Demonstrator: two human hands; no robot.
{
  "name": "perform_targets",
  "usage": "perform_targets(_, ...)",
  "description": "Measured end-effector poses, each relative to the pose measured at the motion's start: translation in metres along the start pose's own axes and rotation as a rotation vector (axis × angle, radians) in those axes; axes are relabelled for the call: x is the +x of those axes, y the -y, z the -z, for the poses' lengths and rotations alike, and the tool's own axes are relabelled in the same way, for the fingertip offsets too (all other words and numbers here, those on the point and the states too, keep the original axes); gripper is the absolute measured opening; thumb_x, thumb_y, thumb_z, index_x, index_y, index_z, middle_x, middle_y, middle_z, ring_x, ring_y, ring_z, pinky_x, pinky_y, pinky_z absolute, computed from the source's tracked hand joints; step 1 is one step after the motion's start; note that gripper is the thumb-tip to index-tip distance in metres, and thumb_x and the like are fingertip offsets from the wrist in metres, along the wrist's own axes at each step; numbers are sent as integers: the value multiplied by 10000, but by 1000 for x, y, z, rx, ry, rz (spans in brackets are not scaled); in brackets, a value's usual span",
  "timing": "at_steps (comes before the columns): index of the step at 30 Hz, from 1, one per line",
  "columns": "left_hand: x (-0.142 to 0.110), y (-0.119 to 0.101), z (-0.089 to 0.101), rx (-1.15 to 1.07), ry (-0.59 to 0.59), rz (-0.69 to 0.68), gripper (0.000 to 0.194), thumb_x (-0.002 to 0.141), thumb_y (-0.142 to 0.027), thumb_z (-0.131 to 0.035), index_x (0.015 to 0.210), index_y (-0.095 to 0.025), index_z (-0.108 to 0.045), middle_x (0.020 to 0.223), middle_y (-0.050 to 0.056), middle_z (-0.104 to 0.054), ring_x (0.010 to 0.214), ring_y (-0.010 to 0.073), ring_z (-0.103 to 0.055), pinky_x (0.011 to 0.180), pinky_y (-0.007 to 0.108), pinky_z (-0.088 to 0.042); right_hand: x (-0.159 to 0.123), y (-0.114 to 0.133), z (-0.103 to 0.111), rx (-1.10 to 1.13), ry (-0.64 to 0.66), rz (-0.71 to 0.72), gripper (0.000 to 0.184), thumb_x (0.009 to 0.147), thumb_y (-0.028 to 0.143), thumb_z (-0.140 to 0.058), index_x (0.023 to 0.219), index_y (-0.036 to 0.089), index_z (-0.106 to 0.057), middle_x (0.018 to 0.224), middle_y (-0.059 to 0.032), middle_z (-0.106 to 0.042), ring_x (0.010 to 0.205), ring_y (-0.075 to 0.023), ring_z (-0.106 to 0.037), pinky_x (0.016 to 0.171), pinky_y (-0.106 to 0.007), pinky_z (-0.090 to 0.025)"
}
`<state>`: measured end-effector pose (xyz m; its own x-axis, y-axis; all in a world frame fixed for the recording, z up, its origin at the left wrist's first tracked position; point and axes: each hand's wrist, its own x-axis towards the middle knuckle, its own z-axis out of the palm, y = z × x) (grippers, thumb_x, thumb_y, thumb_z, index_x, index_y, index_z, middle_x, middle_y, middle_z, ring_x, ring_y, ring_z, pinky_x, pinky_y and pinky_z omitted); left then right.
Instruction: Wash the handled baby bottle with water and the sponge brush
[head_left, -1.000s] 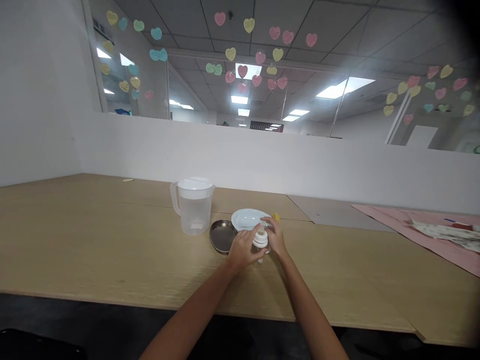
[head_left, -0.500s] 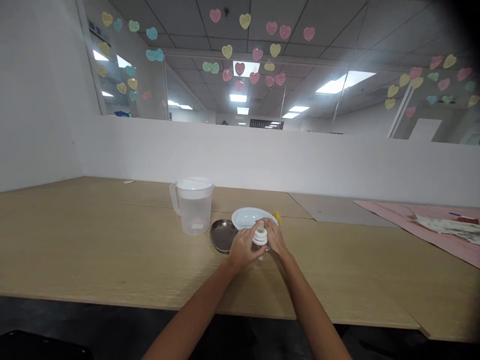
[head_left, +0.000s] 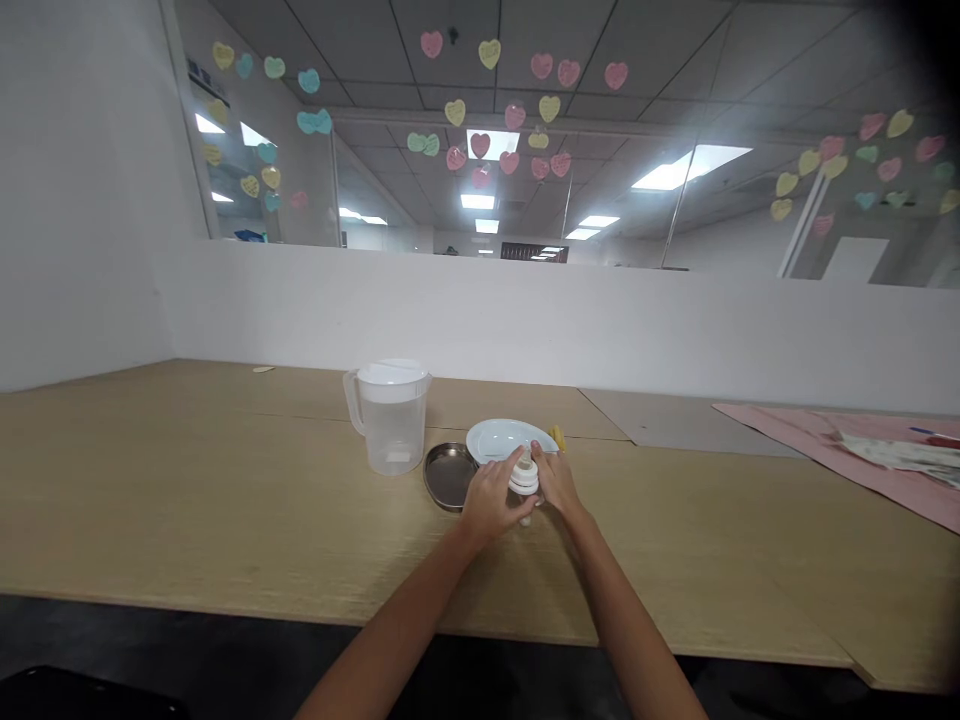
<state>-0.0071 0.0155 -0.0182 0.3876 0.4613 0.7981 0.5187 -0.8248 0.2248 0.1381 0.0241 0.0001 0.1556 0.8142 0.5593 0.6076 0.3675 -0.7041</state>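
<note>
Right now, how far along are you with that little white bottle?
Midway, it seems. Both the left hand and right hand grip the baby bottle over the table. The lidded pitcher, white plate and steel dish stand untouched behind.

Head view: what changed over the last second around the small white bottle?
Hardly anything: both hands, left hand and right hand, keep their grip on the small white bottle. Clear plastic jug, round steel dish and white plate stayed put.

A single head-worn camera looked forward and slightly down from the near edge of the tabletop (head_left: 187,520), facing its far edge and the white partition (head_left: 600,330) beyond, with the forearms close below.
</note>
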Motion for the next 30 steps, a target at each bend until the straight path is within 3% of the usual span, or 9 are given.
perform_targets(4,0,0,-3,-3,-9,63,747,691,-410,-586,1326,-170,-275,1097,100,-580,919,226,-553,831,358,-439,1,5,2,294,-117,37,538,798,628,-303,790,186,-611,705,-46,-597,747,-201,-550,745,-346,-408)
perform_targets(7,-1,1,-6,-27,-17,140,850,667,-444,-607,1347,-127,-208,995,99,-601,889,234,-555,802,363,-446,4,8,3,460,-14,98,506,677,644,-498,875,185,-579,748,-27,-563,761,-184,-539,737,-315,-425)
perform_targets(10,-2,3,-5,-47,-8,130,835,712,-480,-564,1353,-109,-178,1037,123,-583,930,241,-546,822,379,-431,4,8,1,444,65,75,528,513,490,-721,924,200,-560,742,11,-545,770,-170,-535,771,-309,-426)
perform_targets(15,-2,4,1,-108,16,48,773,786,-471,-485,1363,-106,-124,1202,165,-501,1053,243,-504,886,385,-394,4,4,2,568,177,-93,638,545,351,-741,1118,207,-500,706,14,-592,761,-175,-581,747,-325,-459)
perform_targets(18,-2,5,2,-122,19,63,780,781,-472,-493,1364,-106,-125,1181,157,-520,1052,245,-506,880,382,-398,6,0,7,686,218,-133,742,549,335,-746,1211,215,-434,874,-42,-648,864,-202,-595,775,-350,-467)
perform_targets(21,-2,5,0,-116,1,118,819,757,-480,-521,1364,-102,-123,1093,136,-574,1002,244,-529,857,377,-410,10,-5,11,653,28,-125,692,534,339,-754,1159,208,-488,961,-60,-645,935,-209,-578,825,-355,-448)
perform_targets(24,-3,4,-2,-112,-5,144,843,744,-466,-541,1368,-103,-107,1041,118,-599,972,240,-540,846,369,-417,12,-10,12,544,-195,-136,476,610,432,-684,997,171,-591,841,-64,-663,867,-210,-596,828,-368,-438)
perform_targets(26,-4,4,-3,-101,-12,158,845,742,-462,-543,1369,-104,-104,1020,113,-604,949,234,-549,835,366,-423,13,-11,12,561,-134,-101,446,658,491,-624,962,165,-609,816,-72,-665,823,-207,-605,816,-370,-441)
perform_targets(30,-4,4,-2,-81,-6,150,819,748,-462,-530,1364,-105,-127,1027,115,-593,944,226,-546,834,361,-427,10,-8,8,509,137,-11,455,607,491,-671,923,165,-643,923,-80,-653,864,-215,-592,805,-343,-446)
